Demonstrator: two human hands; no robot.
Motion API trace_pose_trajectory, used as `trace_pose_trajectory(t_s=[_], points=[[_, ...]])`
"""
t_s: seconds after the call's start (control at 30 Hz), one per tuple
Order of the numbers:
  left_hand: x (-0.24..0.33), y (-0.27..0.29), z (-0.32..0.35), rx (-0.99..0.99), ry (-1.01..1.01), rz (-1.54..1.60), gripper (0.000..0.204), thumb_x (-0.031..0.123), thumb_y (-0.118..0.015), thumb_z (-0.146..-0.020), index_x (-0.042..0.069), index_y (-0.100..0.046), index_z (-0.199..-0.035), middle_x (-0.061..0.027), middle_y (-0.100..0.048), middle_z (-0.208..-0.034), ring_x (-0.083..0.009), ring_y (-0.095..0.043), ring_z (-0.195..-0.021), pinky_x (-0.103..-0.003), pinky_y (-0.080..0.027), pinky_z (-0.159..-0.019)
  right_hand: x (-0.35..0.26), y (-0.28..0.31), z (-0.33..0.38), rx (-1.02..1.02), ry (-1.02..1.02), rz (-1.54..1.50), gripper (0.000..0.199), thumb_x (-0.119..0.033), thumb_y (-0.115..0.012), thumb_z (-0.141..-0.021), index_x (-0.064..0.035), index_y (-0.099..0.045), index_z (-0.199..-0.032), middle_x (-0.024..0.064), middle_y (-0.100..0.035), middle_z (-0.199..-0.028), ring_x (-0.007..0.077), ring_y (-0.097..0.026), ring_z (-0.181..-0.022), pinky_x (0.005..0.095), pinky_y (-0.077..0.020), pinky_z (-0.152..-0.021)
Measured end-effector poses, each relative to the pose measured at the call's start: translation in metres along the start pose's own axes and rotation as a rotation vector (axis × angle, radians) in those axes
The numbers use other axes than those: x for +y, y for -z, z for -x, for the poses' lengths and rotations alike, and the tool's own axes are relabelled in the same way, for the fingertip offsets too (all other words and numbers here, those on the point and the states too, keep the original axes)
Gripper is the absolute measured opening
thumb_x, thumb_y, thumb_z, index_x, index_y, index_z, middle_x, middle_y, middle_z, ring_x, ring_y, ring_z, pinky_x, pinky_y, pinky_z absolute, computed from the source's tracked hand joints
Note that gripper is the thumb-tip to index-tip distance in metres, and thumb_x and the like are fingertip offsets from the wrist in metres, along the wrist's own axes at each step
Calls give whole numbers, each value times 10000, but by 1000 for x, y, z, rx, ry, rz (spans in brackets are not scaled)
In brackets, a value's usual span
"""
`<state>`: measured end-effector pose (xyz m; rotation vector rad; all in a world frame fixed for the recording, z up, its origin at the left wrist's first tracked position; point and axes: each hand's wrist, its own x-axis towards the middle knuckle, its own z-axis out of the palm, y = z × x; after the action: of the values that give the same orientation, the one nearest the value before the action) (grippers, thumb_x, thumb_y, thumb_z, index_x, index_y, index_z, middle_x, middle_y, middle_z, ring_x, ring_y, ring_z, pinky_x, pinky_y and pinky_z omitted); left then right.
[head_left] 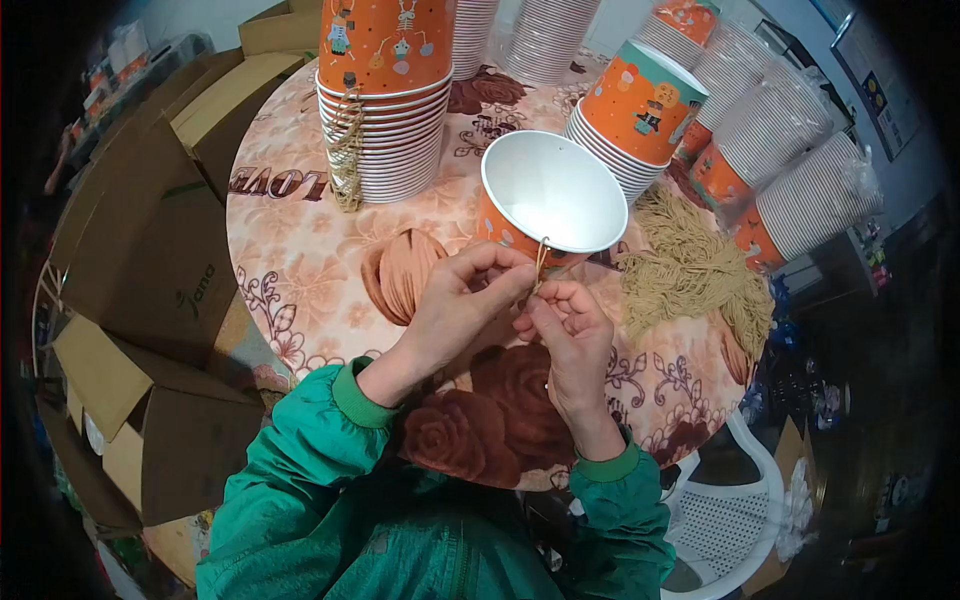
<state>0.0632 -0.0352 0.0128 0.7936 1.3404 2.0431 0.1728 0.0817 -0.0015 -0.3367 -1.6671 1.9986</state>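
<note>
A paper bucket (553,185), white inside and orange outside, tilts toward me in the middle of the table. A thin tan cord (542,256) runs through its near rim. My left hand (455,310) pinches this cord just below the rim, thumb against forefinger. Close beside it, my right hand (572,345) has its fingers curled and pressed together on the cord's lower part. The fingers hide most of the cord there, so I cannot tell whether it is knotted.
A tall stack of orange buckets (385,140) with cords hanging down its side stands at left. Another bucket stack (640,105) is behind right, near a heap of tan cords (690,265). Plastic-wrapped stacks (815,205) stand farther right. Cardboard boxes (150,260) lie left; a white chair (735,510) stands right.
</note>
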Motion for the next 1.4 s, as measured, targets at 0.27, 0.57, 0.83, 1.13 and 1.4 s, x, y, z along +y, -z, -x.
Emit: trace_pose_trajectory(t_s=[0.27, 0.57, 0.83, 1.13, 1.4], points=[[3, -1, -13, -149, 98, 43, 147, 152, -707, -958, 29, -690, -1038, 6, -690, -914, -41, -600, -774, -193, -457, -656, -9, 6, 1, -4, -13, 12, 133, -78, -629, -992, 11, -617, -1090, 54, -687, -933, 82, -661, -784, 214, -538, -686], [6, 7, -24, -95, 301, 183, 98, 125, -722, -925, 35, -702, -956, -1, -678, -821, -63, -587, -701, -204, -448, -643, -15, 11, -2, -12, -82, -178, 167, -152, -548, -1035, -3, -623, -1025, 54, -673, -901, 109, -655, -779, 245, -511, -703], [-5, 10, -20, -56, 280, 348, 78, 114, -700, -945, 43, -697, -977, -13, -687, -840, -74, -605, -721, -211, -482, -674, 0, -4, 1, 115, 469, 579, 376, -73, -787, -870, -3, -562, -1164, 46, -622, -940, 72, -594, -731, 214, -489, -639], [1, 2, -10, 1, 215, 308, 73, 84, -706, -943, 32, -691, -992, -30, -708, -903, -88, -646, -794, -219, -517, -739, 8, -4, -2, 114, 443, 482, 256, -31, -742, -916, -12, -601, -1128, 7, -634, -866, 30, -493, -678, 193, -438, -585], [2, 1, -9, 11, 159, 307, 102, 94, -713, -943, 19, -678, -1001, -31, -696, -881, -82, -630, -781, -212, -495, -714, 12, 1, -2, 106, 378, 445, 97, -60, -670, -979, -6, -647, -1056, -1, -632, -819, 29, -510, -682, 190, -445, -611]])
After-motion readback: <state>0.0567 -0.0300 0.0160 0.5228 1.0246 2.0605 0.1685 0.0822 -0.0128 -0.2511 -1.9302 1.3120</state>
